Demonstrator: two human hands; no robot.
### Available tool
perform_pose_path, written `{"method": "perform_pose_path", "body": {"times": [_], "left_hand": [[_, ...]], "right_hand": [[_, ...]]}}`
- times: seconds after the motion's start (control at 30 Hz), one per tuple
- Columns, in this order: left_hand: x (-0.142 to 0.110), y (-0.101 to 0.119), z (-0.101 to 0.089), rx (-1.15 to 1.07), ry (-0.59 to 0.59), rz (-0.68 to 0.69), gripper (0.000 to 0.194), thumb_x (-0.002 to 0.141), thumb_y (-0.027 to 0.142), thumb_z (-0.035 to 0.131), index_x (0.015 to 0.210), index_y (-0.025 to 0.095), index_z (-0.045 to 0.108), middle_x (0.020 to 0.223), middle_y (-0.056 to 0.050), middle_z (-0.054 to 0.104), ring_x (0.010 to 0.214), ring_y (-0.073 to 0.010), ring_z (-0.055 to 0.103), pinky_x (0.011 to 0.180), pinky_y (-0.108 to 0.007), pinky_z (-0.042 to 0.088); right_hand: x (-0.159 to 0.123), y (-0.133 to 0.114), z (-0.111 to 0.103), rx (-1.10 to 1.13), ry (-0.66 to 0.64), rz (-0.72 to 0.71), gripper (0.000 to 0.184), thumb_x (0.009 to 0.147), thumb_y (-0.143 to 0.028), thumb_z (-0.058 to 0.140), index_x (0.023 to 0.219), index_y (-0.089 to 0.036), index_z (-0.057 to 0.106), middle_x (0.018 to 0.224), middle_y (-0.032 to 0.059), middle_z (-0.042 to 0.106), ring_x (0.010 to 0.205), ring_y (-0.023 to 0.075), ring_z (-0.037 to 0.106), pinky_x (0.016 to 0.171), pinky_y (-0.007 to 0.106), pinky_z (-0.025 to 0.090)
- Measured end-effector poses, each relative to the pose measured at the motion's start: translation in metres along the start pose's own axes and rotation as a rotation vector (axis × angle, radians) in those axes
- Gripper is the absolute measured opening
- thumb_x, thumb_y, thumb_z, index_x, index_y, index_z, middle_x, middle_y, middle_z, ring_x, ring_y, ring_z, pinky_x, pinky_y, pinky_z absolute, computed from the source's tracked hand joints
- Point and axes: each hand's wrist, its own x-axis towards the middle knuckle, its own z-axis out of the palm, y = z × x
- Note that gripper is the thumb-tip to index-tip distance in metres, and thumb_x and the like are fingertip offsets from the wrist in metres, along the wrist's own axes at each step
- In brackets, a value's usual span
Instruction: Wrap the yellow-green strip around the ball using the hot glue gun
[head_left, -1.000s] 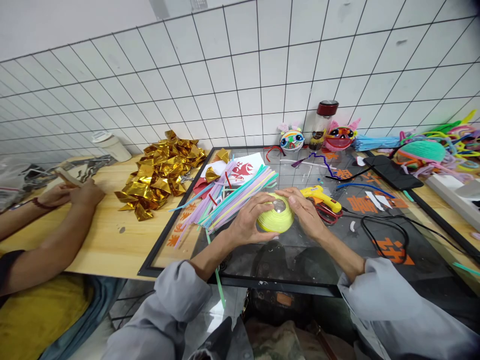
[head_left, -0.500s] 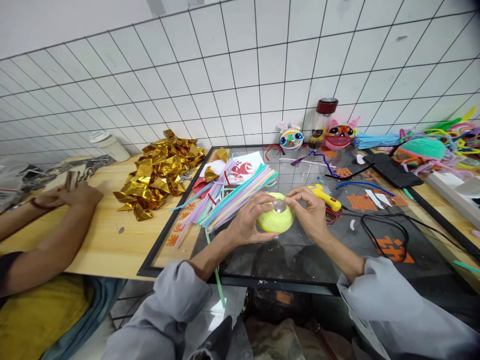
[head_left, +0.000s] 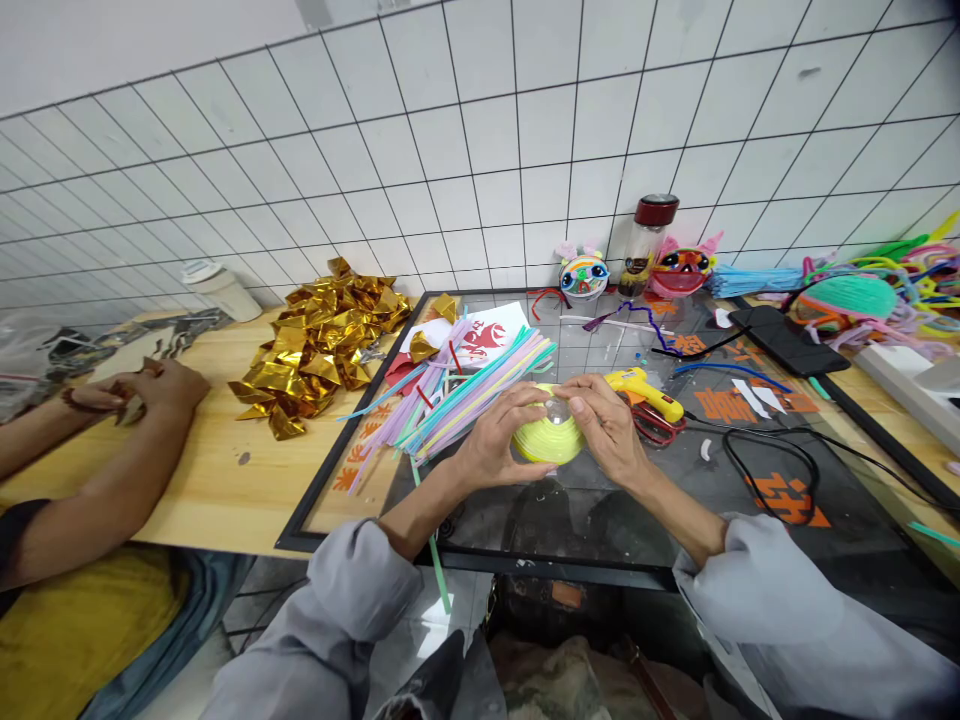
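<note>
A round ball wound with yellow pipe cleaner (head_left: 547, 442) is held above the dark mat, its clear top uncovered. My left hand (head_left: 504, 440) grips it from the left, thumb below and fingers over the upper side. At the upper right of the ball, my right hand (head_left: 609, 425) is closed, thumb and fingers pressed against its edge; any strand end between them is hidden. Just beyond my right hand lie a yellow glue gun (head_left: 651, 393) and red-handled scissors (head_left: 657, 424). A bundle of pastel pipe cleaners (head_left: 465, 395) lies left of the ball.
Folded gold paper pieces (head_left: 319, 345) are heaped to the left, near a co-worker's hands (head_left: 161, 385). Two decorated animal-face balls and a glass bottle (head_left: 645, 250) stand along the wall. A black cable (head_left: 780, 435), a phone (head_left: 787, 338) and a power strip (head_left: 911, 395) lie right.
My right hand has shifted slightly left, its fingers now lying more closely along the ball's edge. My left hand keeps its grip. The co-worker's hands have drawn closer together.
</note>
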Motion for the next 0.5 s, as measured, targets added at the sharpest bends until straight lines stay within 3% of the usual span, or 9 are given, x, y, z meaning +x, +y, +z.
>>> {"method": "perform_pose_path", "body": {"times": [0.17, 0.5], "left_hand": [[-0.0018, -0.0014, 0.0002, -0.019, 0.002, 0.0, 0.08, 0.072, 0.037, 0.088, 0.138, 0.024, 0.044, 0.132, -0.019, 0.061, 0.13, -0.0335, 0.059, 0.108, -0.059, 0.051], [-0.0022, -0.0014, 0.0004, -0.018, 0.0, 0.007, 0.08, 0.073, 0.037, 0.088, 0.139, 0.024, 0.043, 0.133, -0.019, 0.061, 0.131, -0.0326, 0.058, 0.109, -0.06, 0.052]], "right_hand": [[-0.0001, 0.0003, -0.0007, -0.015, -0.043, 0.01, 0.049, 0.104, -0.055, 0.04, 0.122, -0.026, 0.076, 0.107, 0.0098, 0.064, 0.105, 0.0243, 0.062, 0.092, 0.043, 0.052], [-0.0003, 0.0005, 0.0002, -0.012, -0.066, -0.014, 0.051, 0.104, -0.057, 0.04, 0.124, -0.025, 0.074, 0.107, 0.0101, 0.063, 0.107, 0.0247, 0.06, 0.094, 0.044, 0.05]]}}
